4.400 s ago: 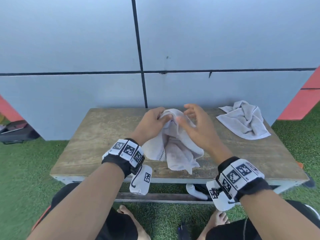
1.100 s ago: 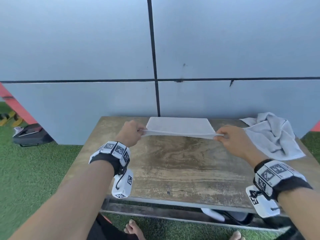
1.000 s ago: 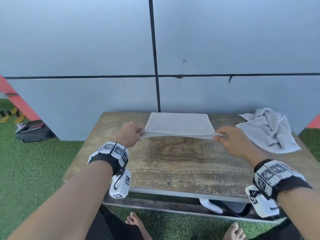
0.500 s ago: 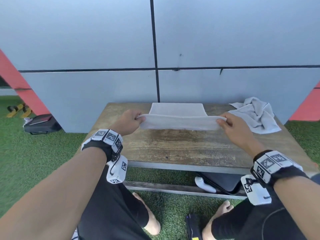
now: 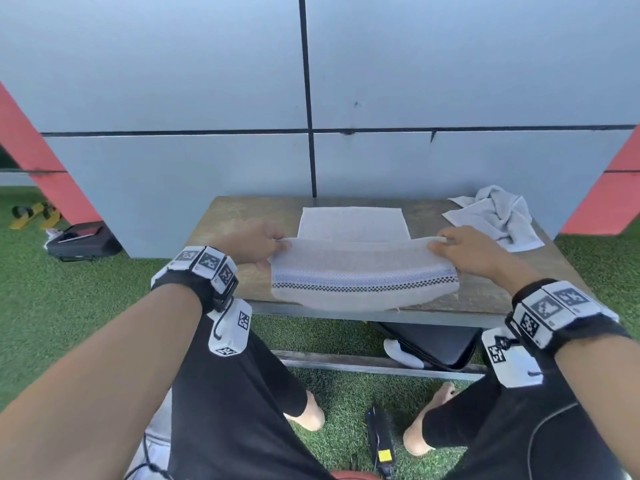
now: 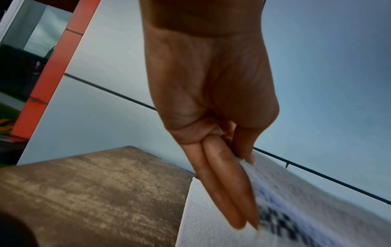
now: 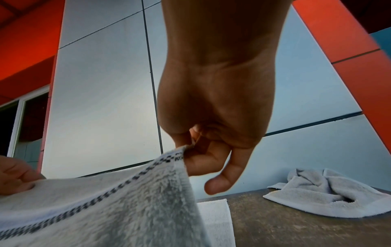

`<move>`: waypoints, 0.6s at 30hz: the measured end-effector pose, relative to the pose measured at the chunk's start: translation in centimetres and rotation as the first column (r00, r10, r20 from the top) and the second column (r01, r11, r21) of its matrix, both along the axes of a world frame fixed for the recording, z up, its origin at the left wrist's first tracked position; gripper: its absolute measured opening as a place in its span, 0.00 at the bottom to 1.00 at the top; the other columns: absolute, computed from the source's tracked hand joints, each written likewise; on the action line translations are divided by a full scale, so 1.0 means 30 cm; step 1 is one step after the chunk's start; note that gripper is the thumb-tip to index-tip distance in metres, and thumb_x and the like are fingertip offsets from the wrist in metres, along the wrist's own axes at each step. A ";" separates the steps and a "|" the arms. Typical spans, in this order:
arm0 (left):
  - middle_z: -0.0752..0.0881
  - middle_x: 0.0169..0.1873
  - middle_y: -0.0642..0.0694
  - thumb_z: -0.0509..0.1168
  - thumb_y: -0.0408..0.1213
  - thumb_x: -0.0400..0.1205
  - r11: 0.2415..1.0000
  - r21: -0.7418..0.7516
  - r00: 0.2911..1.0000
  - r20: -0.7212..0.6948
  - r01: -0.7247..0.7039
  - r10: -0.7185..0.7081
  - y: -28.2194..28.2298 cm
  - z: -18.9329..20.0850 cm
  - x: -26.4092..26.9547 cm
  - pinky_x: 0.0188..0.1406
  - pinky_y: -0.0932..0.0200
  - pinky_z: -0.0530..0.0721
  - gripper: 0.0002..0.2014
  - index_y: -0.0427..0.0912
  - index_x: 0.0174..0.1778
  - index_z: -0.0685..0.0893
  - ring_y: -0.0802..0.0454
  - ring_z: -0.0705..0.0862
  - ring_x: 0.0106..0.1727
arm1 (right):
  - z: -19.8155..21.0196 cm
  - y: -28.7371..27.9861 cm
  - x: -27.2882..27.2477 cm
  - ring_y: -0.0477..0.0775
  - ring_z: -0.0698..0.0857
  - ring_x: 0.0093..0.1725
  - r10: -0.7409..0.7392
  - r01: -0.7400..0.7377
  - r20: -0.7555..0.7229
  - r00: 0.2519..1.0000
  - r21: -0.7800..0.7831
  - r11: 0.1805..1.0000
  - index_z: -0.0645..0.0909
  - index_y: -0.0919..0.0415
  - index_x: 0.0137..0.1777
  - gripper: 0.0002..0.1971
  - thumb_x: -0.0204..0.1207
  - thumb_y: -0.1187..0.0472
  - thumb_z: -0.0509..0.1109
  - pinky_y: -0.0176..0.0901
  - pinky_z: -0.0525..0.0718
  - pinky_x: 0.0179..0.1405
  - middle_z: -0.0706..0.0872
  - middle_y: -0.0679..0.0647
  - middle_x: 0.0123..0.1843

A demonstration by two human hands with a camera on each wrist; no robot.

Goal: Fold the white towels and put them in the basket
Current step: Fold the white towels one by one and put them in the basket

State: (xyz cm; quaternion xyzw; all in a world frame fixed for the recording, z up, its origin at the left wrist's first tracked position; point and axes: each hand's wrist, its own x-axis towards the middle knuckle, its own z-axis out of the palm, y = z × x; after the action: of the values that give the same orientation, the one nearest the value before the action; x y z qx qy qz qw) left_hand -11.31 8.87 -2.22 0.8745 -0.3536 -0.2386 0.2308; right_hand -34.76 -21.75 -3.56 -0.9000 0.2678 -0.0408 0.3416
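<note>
Nearest, the patterned hem of the towel (image 5: pixel 363 282) now hangs past the near edge of the table (image 5: pixel 242 216). Half a second ago that edge was held taut above mid-table; a second ago it sat farther back still. So the near end has been drawn toward the person while the far part stays flat on the wood, its far edge close to the wall (image 5: pixel 173 81).

The left hand (image 5: pixel 252 242) pinches the left corner: the left wrist view shows thumb against straight fingers (image 6: pixel 228 192) with cloth between. The right hand (image 5: pixel 467 249) is clamped on the right corner, thumb and forefinger closed on the hem in the right wrist view. The two hands are well apart, one at each corner.

I judge this to be the start of the first fold: the near end is lifted free and would next be carried over onto the far part. Nothing is folded yet.

Farther right, the second towel (image 5: pixel 495 216) lies crumpled near the table's far right corner, untouched, much where it was a second ago.

No basket shows in any view, so both towels have the whole task ahead.
</note>
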 end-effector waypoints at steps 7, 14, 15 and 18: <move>0.89 0.49 0.34 0.62 0.40 0.88 0.990 -0.074 0.993 -0.030 -0.120 0.118 -0.066 -0.069 0.059 0.50 0.39 0.90 0.11 0.36 0.49 0.85 0.35 0.90 0.49 | -0.053 -0.048 0.095 0.59 0.88 0.39 -0.072 0.072 -0.001 0.997 -0.007 0.997 0.82 0.66 0.49 0.14 0.86 0.54 0.64 0.51 0.87 0.39 0.88 0.62 0.47; 0.90 0.42 0.33 0.64 0.39 0.85 0.941 -0.207 0.960 0.023 -0.268 0.278 -0.266 -0.099 0.238 0.41 0.42 0.90 0.06 0.44 0.42 0.80 0.35 0.90 0.42 | -0.100 -0.223 0.342 0.58 0.74 0.30 -0.159 0.175 0.117 0.980 -0.145 0.974 0.67 0.59 0.28 0.21 0.83 0.56 0.64 0.47 0.67 0.30 0.75 0.56 0.27; 0.89 0.42 0.36 0.64 0.39 0.85 0.942 -0.191 0.956 0.039 -0.277 0.290 -0.301 -0.104 0.270 0.36 0.50 0.87 0.06 0.43 0.44 0.80 0.37 0.90 0.41 | -0.109 -0.255 0.381 0.57 0.72 0.30 -0.161 0.179 0.117 0.980 -0.168 0.969 0.66 0.57 0.26 0.22 0.83 0.57 0.65 0.46 0.65 0.28 0.73 0.54 0.26; 0.86 0.36 0.43 0.64 0.38 0.86 0.940 -0.165 0.945 0.086 -0.298 0.314 -0.401 -0.140 0.378 0.31 0.59 0.75 0.07 0.41 0.44 0.81 0.42 0.87 0.38 | -0.148 -0.351 0.492 0.62 0.77 0.35 -0.159 0.180 0.114 0.981 -0.206 0.962 0.69 0.56 0.24 0.22 0.80 0.56 0.67 0.47 0.67 0.30 0.76 0.53 0.26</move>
State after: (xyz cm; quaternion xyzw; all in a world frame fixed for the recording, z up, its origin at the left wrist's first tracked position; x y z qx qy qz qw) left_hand 0.02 -3.16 -6.43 0.9110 -0.2424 -0.1236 0.3100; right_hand -20.01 -32.29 -8.01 -0.9023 0.3212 -0.1424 0.2497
